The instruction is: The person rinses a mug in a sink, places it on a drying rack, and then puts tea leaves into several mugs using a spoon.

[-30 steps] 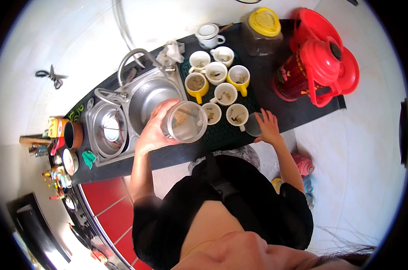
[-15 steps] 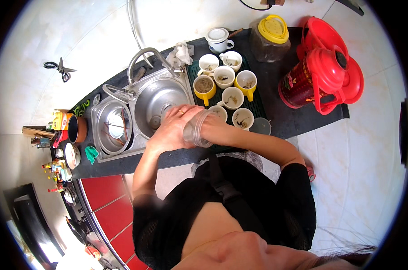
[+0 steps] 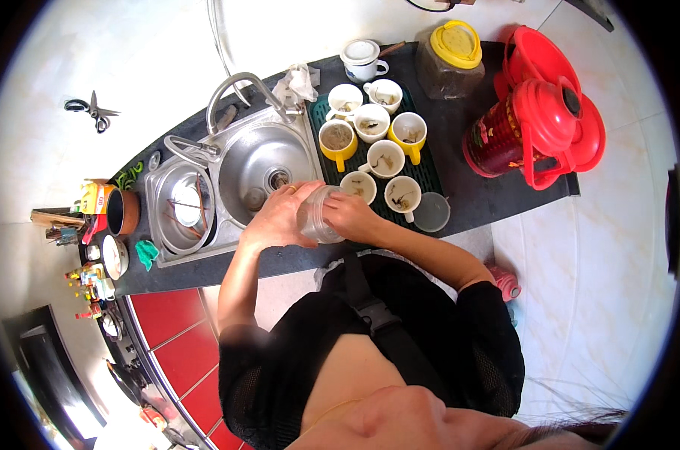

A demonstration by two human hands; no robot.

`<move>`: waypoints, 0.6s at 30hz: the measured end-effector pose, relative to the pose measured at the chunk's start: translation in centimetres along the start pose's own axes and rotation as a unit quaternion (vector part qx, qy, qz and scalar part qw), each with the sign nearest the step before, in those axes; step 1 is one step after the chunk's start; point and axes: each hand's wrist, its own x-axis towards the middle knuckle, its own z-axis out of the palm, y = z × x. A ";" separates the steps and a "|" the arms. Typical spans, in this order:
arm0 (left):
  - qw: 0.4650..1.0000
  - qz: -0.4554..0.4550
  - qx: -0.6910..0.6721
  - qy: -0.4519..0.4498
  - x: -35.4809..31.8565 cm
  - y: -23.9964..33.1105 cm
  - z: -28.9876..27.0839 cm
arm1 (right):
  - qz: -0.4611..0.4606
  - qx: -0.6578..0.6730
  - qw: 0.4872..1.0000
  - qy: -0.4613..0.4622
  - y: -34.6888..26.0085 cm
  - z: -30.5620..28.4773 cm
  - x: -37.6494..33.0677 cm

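Note:
My left hand (image 3: 280,217) is wrapped round a clear, ribbed plastic jar (image 3: 317,215), held on its side just in front of the sink (image 3: 241,180). At the jar's mouth, my right hand (image 3: 352,217) has its fingers bunched together. What they pinch, if anything, is hidden. Right of my hands, several white and yellow mugs (image 3: 385,159) stand on a dark green drain tray (image 3: 428,176), with dark bits in the bottoms of those I can see into. A round translucent lid (image 3: 432,214) lies by the nearest mug.
A red thermos (image 3: 497,139), red basin (image 3: 542,56) and yellow-lidded jar (image 3: 452,64) stand at the right. Behind the tray is a lidded white mug (image 3: 362,61). The faucet (image 3: 242,82) arches over the sink; a metal basin (image 3: 181,210) sits in its left bowl.
My right hand has drawn back from inside the jar to its mouth. The jar has tilted and shifted slightly toward the counter's front edge, and my left hand has moved with it.

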 end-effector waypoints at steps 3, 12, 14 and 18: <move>1.000 0.000 0.006 -0.009 0.0 0.0 0.4 | 0.122 0.068 0.990 -0.024 -0.7 1.4 -1.0; 1.000 -0.005 -0.017 0.024 -0.3 -0.1 1.0 | 0.423 0.502 0.750 -0.079 0.2 -2.6 -0.5; 0.998 -0.009 -0.039 0.039 -0.2 -1.0 1.7 | 0.438 0.534 0.722 -0.031 0.9 -3.4 -1.3; 0.989 -0.018 -0.123 0.078 0.1 -2.3 3.5 | 0.461 0.536 0.706 0.016 1.8 -4.0 -2.7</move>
